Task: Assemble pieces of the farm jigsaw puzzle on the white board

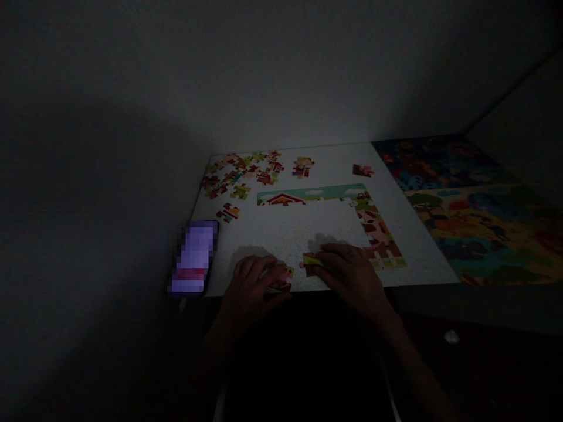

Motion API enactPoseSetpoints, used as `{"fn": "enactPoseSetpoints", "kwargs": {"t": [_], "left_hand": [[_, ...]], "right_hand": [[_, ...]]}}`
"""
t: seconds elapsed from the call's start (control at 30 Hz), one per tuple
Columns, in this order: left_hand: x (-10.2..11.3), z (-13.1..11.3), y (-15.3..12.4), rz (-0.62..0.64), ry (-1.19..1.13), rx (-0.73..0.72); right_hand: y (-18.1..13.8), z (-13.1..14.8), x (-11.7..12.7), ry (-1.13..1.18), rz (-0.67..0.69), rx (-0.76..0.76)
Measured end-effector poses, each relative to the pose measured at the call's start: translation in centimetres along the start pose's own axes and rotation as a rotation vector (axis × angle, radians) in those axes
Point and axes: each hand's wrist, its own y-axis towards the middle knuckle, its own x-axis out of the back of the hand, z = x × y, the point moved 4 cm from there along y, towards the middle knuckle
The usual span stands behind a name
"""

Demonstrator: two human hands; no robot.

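Observation:
At the table's near edge, my left hand (pixel 253 284) is closed around a puzzle piece (pixel 282 278) with pink and green on it, the thumb below and the fingers curled over the top. A small gap to the right, my right hand (pixel 352 269) grips a green and brown puzzle piece (pixel 310 265) lying at the bottom row, its fingers covering part of it. Beyond the hands is a partly joined puzzle border (pixel 314 193), running along the top and down the right side to a corner with a white fence.
Loose puzzle pieces (pixel 246 170) are heaped at the far left of the white table (pixel 290 231). Single pieces (pixel 363 170) lie farther back. A lit phone (pixel 193 258) rests at the left edge. Colourful picture boards (pixel 488 228) are on the right, and a wall stands behind.

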Motion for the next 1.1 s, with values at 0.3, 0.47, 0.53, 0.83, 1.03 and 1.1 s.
{"fn": "enactPoseSetpoints", "kwargs": {"t": [0.3, 0.47, 0.53, 0.83, 1.03, 1.1], "left_hand": [[-0.7, -1.1, 1.0, -0.158, 0.015, 0.179], [-1.2, -1.1, 1.3, -0.267, 0.062, 0.247], [-1.3, -1.3, 1.5, -0.267, 0.069, 0.253], [-1.6, -2.1, 2.0, -0.186, 0.113, 0.224], [-1.8, -2.5, 2.3, -0.178, 0.145, 0.179], [-1.8, -2.7, 2.4, -0.178, 0.15, 0.166]], "right_hand": [[-0.1, -0.2, 0.0, 0.023, 0.007, -0.014], [0.0, 0.0, 0.1, 0.021, -0.001, -0.01], [0.0, 0.1, 0.2, 0.023, -0.007, -0.016], [0.1, 0.2, 0.2, 0.022, 0.002, -0.015], [0.0, 0.0, 0.1, -0.007, -0.008, 0.011], [0.0, 0.0, 0.1, -0.006, -0.009, 0.021]]}}
